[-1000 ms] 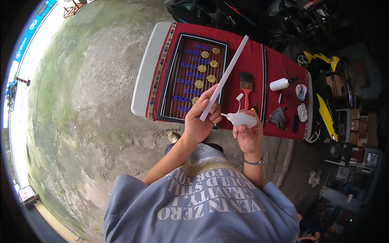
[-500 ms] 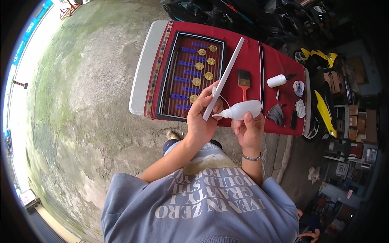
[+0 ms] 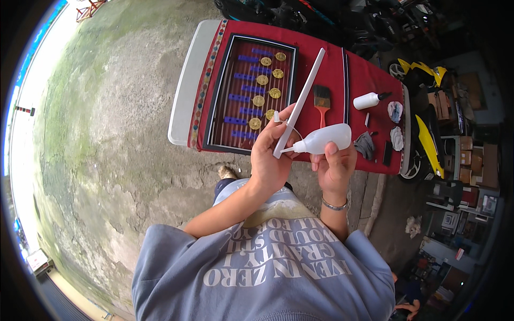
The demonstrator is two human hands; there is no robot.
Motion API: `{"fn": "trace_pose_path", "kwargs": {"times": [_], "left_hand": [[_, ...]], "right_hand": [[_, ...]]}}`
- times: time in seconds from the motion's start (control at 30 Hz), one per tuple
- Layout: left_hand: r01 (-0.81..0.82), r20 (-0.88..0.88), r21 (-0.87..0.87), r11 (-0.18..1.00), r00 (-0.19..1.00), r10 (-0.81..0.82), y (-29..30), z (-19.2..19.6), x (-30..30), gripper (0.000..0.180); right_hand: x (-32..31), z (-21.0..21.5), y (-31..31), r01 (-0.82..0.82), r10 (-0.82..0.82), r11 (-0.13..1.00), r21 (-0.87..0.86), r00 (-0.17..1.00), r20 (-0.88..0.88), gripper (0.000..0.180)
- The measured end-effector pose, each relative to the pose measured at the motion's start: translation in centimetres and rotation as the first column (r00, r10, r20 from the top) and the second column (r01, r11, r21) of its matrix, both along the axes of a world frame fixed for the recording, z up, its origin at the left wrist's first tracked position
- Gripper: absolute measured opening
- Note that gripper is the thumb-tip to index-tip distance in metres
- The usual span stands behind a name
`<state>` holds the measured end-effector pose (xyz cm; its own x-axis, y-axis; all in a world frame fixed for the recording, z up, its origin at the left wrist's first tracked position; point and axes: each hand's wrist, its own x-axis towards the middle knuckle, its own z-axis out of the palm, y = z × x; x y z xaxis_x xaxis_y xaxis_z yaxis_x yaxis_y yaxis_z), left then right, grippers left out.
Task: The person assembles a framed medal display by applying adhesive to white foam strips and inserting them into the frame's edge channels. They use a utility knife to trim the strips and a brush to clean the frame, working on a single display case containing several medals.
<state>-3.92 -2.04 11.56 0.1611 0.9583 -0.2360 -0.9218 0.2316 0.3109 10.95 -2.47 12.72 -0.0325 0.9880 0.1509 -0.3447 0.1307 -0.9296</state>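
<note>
My left hand is closed around the lower part of a long, thin white strip, which slants up and away to the right. In my right hand lies a translucent white squeeze bottle, tipped with its narrow nozzle pointing left. The nozzle tip meets the strip's near end or sits just beside it; I cannot tell whether they touch. A small white cap, joined to the bottle by a thin loop, shows by my left fingers. Beyond my hands, a dark-edged display frame holds several gold medals with purple ribbons.
A red cloth covers the table. On it lie a paintbrush, a white bottle with black tip, a grey rag, crumpled wads and a black bar. Motorcycles stand behind the table.
The bottle has risen slightly and tilted more, its nozzle now closer to the strip's near end. The small cap shows more clearly above my left fingers. Both hands keep their holds.
</note>
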Motion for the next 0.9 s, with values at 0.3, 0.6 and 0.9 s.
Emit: {"fn": "trace_pose_path", "kwargs": {"times": [0.3,0.6,0.9], "left_hand": [[-0.005,0.000,0.014,1.000,1.000,0.005,0.2,0.0,0.3,0.058],[-0.009,-0.013,0.009,1.000,1.000,0.009,0.4,0.0,0.6,0.060],[-0.025,-0.030,0.007,1.000,0.999,0.025,0.5,0.4,0.6,0.060]], "right_hand": [[0.3,0.6,0.1,-0.003,0.001,1.000,0.030,0.998,0.070,0.027],[0.1,1.1,0.2,0.021,-0.024,0.999,0.030,0.995,0.101,0.026],[0.2,1.2,0.3,0.021,-0.025,0.999,0.024,0.989,0.146,0.026]]}}
